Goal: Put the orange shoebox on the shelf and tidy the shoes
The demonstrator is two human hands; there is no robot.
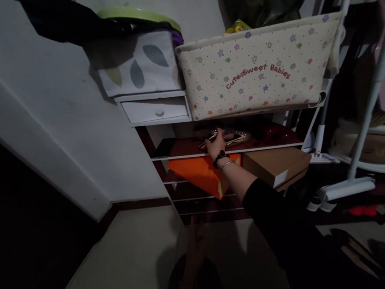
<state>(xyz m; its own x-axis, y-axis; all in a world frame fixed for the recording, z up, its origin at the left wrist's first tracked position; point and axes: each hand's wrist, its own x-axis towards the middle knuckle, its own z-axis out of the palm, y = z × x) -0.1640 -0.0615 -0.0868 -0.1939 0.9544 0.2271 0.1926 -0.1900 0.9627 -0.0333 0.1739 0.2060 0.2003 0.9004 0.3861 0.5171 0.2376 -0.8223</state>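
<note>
My right hand [216, 146], with a dark watch and a bracelet at the wrist, reaches onto the upper shelf [185, 147]. Its fingers close around a glittery gold shoe [236, 139] there; part of the shoe is hidden behind the hand. A second shoe seems to lie alongside, but shadow blurs where one ends. Lower down, in dim light in front of the rack, my left hand [197, 238] points forward with fingers stretched out and nothing visible in it.
Below that shelf sit an orange box [199, 173] and a brown cardboard box [275, 164]. A star-patterned fabric bin [259, 73] and a small white drawer [156, 110] are above. Mop handles [375, 91] stand at right; a wall [44, 100] borders the left.
</note>
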